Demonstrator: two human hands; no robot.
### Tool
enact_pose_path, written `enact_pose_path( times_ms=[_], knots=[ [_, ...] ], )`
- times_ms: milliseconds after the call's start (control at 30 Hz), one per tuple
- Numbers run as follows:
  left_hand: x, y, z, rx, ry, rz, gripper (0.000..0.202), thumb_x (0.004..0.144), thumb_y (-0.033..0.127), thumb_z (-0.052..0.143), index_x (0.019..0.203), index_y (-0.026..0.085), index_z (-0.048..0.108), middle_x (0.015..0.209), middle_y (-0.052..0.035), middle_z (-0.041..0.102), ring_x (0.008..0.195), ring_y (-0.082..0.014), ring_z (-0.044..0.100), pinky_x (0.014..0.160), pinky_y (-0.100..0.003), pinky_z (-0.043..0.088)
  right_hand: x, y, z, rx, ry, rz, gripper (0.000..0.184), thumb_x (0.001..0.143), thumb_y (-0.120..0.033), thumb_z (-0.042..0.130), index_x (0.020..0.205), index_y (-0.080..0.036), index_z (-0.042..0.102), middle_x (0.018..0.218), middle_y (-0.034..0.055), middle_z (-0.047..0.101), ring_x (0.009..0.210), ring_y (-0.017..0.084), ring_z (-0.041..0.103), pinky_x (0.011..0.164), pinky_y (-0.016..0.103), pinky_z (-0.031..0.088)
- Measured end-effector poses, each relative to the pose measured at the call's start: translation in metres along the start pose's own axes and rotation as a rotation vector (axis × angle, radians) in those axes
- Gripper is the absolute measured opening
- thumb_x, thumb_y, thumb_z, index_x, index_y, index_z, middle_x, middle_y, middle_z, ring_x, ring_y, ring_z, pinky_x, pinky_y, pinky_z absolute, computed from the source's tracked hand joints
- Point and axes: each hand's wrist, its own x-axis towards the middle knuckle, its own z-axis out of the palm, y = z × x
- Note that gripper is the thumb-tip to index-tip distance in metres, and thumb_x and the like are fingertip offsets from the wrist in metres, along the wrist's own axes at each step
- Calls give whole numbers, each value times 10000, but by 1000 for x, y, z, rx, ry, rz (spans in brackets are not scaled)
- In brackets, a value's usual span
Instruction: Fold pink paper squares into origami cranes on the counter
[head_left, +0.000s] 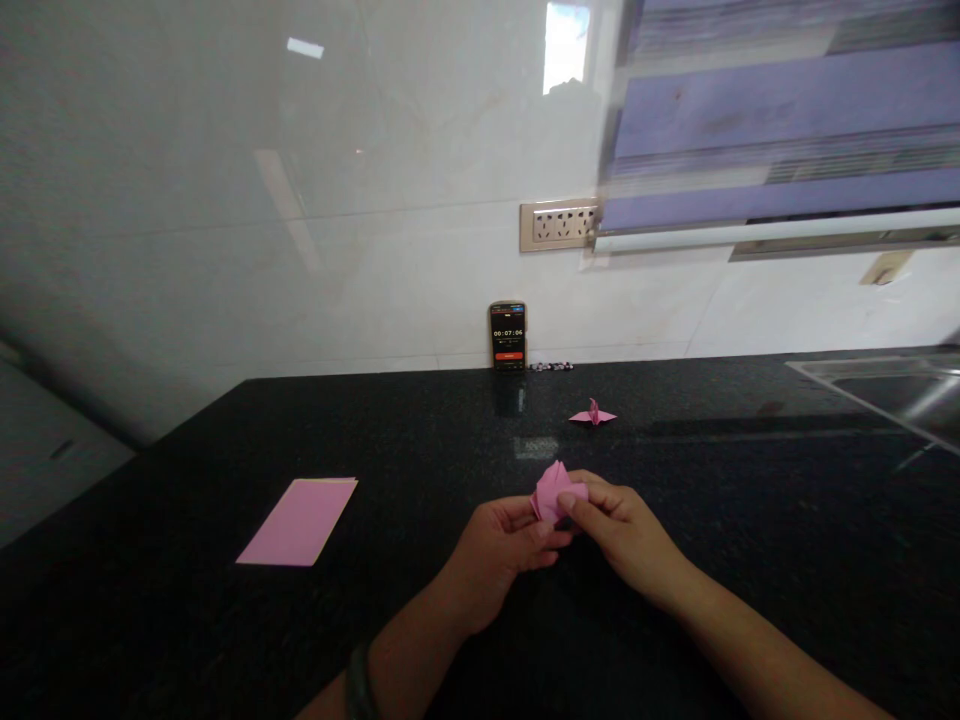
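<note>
A small folded piece of pink origami paper is held above the dark counter between both hands. My left hand grips its lower left side, thumb in front and fingers behind. From the other side, my right hand pinches the right edge between thumb and fingers. Pointed flaps stick up at the top of the folded paper. Beyond the hands, a finished-looking pink paper crane rests on the counter. Off to the left lies a stack of pink paper sheets.
A phone showing a timer leans against the tiled wall, with a beaded strap beside it. The black countertop meets a metal sink at the right. A wall socket and a purple striped blind are above.
</note>
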Motion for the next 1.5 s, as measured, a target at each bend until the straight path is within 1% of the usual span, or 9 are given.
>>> enact_pose_path(
  times_ms=[167,300,467,767,900,1067,1267,1400,1500],
  knots=[
    [0,0,2,192,87,17,259,752,307,501,878,110,613,881,-109,631,757,-180,607,615,-254,442,-1,0,1,7,2,34,270,818,-280,425,679,-167,627,767,29,550,744,147,505,674,256,391],
    [1,0,3,228,84,15,275,769,321,463,856,102,607,868,-113,631,746,-186,610,604,-262,443,-2,0,3,46,4,38,277,808,-303,440,646,-163,617,728,18,519,705,136,481,635,245,382],
    [1,-1,4,223,60,-8,268,769,313,452,847,101,598,865,-113,633,736,-188,613,596,-266,445,-2,1,4,90,-7,92,297,816,-325,433,651,-150,607,688,9,479,651,122,440,607,242,364],
    [0,-1,5,167,59,-35,297,782,325,424,888,101,589,865,-114,637,712,-162,613,573,-229,439,-3,1,6,162,-12,153,343,815,-365,421,630,-143,608,663,14,508,625,122,438,588,245,362],
    [0,0,6,165,79,-37,288,765,327,457,888,103,590,850,-115,640,729,-171,612,575,-232,441,-4,1,6,164,-28,170,362,821,-373,408,623,-147,611,687,23,543,666,134,469,640,258,381],
    [0,1,6,192,99,-41,276,771,308,451,895,100,583,844,-112,638,713,-165,612,570,-231,442,-4,2,7,220,-42,223,329,805,-383,437,663,-140,608,705,28,581,636,127,496,614,253,400],
    [2,-1,4,153,105,-30,260,770,289,447,908,112,579,852,-97,630,759,-185,614,579,-232,444,-4,-1,7,247,-50,204,265,810,-336,454,705,-148,608,734,24,613,687,133,529,651,263,413],
    [2,0,2,94,132,-16,243,760,270,459,901,115,583,827,-87,633,709,-155,614,561,-210,435,-5,-6,8,259,-55,182,199,792,-323,488,802,-167,611,791,20,615,737,136,545,689,265,419],
    [2,1,2,63,132,-29,250,741,278,488,917,128,583,823,-82,639,694,-145,611,559,-204,431,-4,-7,7,209,-85,143,201,783,-336,500,804,-170,612,809,30,609,783,153,543,729,288,419]
  ],
)
